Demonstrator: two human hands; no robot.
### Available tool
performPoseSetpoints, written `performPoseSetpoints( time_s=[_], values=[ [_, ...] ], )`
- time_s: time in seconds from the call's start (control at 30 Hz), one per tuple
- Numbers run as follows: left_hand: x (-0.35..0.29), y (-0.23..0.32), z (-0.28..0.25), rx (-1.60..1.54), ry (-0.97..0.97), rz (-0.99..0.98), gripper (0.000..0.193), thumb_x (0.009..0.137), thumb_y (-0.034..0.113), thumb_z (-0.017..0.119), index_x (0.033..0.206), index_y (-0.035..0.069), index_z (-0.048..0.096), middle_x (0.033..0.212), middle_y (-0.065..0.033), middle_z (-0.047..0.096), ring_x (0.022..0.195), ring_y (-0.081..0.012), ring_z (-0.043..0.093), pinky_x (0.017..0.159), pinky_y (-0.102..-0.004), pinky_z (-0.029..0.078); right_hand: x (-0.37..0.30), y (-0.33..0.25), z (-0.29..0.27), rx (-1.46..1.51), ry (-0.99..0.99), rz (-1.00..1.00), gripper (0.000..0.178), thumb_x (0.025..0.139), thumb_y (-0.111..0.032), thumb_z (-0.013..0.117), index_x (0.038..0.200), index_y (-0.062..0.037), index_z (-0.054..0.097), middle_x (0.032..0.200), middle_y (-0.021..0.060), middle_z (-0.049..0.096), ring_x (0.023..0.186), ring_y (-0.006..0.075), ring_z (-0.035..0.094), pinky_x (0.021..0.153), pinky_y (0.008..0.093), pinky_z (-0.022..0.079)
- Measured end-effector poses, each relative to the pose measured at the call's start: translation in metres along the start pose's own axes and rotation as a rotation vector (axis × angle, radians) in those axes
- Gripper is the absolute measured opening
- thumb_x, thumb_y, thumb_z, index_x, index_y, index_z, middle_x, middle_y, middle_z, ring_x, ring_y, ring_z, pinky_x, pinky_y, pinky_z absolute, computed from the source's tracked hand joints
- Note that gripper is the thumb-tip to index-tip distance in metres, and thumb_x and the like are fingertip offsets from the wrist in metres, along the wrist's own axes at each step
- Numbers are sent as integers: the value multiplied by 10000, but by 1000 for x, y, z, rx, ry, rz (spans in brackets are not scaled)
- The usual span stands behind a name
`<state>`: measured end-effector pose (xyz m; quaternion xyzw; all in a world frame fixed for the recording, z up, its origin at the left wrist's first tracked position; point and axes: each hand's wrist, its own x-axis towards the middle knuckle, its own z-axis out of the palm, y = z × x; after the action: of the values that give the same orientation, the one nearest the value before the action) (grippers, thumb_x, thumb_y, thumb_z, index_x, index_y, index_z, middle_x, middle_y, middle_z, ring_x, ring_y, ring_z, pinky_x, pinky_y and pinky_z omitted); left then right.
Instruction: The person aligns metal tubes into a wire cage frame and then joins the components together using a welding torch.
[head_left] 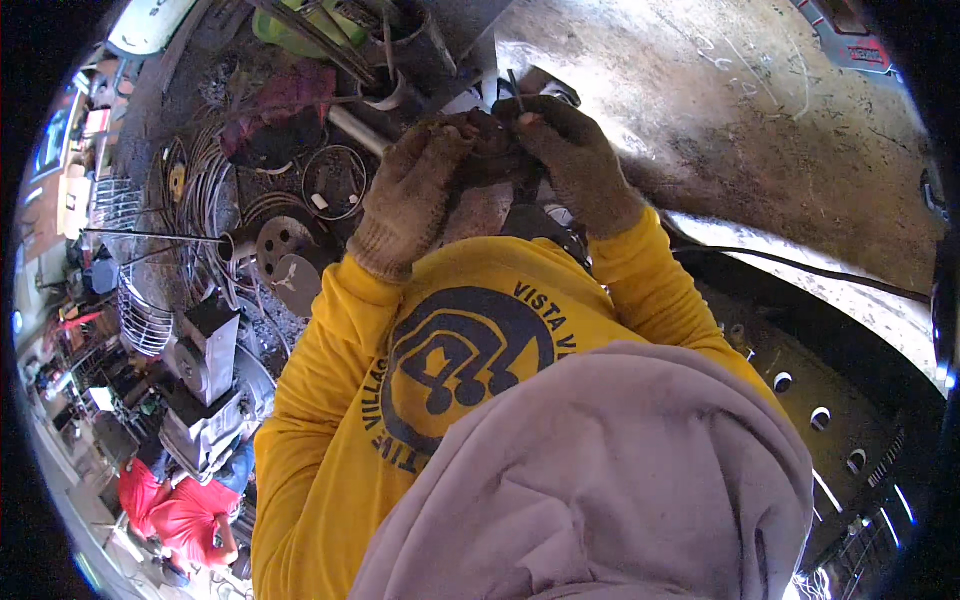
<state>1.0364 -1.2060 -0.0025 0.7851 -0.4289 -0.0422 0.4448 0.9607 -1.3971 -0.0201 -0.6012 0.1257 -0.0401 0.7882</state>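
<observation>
Both my hands wear dirty brown knit gloves and are raised in front of my chest, close to each other. My left hand (415, 185) is closed with its fingers curled against a dark rounded object (490, 140). My right hand (582, 160) closes on the other side of the same object, thumb toward the middle. Deep shadow and the gloves hide most of this object, so its kind is unclear. A thin dark rod (513, 85) sticks up beside the right fingertips.
A large worn metal sheet (720, 130) spreads to the right, with a black cable (800, 262) near its lower edge. Coiled wire (205, 180), a disc with holes (285, 248) and a maroon cloth (285, 110) lie left. A person in red (190, 510) is at lower left.
</observation>
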Motion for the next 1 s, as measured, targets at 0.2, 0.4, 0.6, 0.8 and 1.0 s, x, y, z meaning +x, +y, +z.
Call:
performPoseSetpoints(
  time_s=[0.2,0.4,0.6,0.8,1.0],
  values=[
    [-1,2,9,-490,-42,-574,252,944,141,530,1150,17,606,1066,-148,662,990,-278,637,846,-362,516,16,7,3,94,122,205,239,915,-178,650,1061,11,671,976,72,685,886,127,630,817,258,506],
    [-5,-24,19,41,-153,-166,328,861,52,620,1186,78,589,1113,-149,673,997,-333,656,797,-406,544,39,30,3,-385,113,-60,240,893,-247,665,997,-36,713,935,113,710,824,218,676,756,307,524],
    [12,-16,20,256,-137,-208,324,893,167,622,1208,97,584,1095,-167,672,980,-367,649,791,-442,532,63,40,2,-240,118,-49,322,884,-259,696,1020,32,680,927,112,707,793,157,647,742,292,522],
    [30,-13,24,289,-138,-254,334,906,259,607,1189,82,590,1060,-192,662,972,-398,631,792,-459,521,87,39,5,-574,56,-282,345,873,-273,701,1034,32,681,935,101,706,802,151,644,741,285,517],
    [30,-31,35,199,-52,-223,310,907,245,610,1149,52,597,1028,-191,653,961,-401,625,797,-450,520,111,45,6,-459,10,-152,237,916,-302,591,1030,-123,697,954,179,696,895,356,673,786,412,553]
  ],
)
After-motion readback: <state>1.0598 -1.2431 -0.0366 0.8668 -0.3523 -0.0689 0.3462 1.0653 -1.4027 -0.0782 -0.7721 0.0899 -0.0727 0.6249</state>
